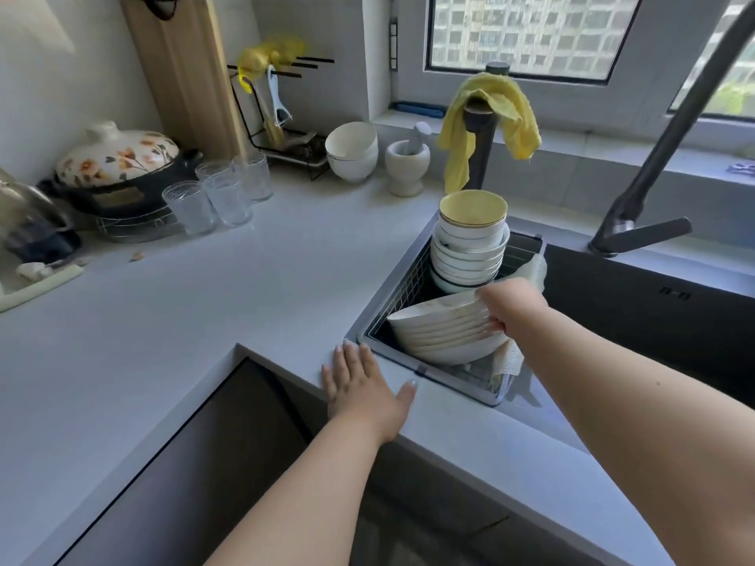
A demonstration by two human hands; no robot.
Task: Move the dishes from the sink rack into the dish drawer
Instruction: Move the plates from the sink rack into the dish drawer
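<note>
A wire sink rack (402, 285) sits in the left end of the dark sink. In its near half lies a tilted stack of white plates (433, 332). My right hand (508, 306) grips the right edge of that stack, fingers curled round several rims. Behind it stands a tall stack of white bowls (470, 255), topped by a bowl with a yellow inside (472, 208). My left hand (363, 386) rests flat on the counter edge just left of the rack, fingers straight. The dish drawer is not in view.
A dark faucet (653, 165) arches over the sink at right. A yellow cloth (490, 124) hangs on a post behind the rack. Several glasses (222, 196), a flowered pot (118, 165), white bowls (352, 151) and a mortar (407, 163) stand on the counter.
</note>
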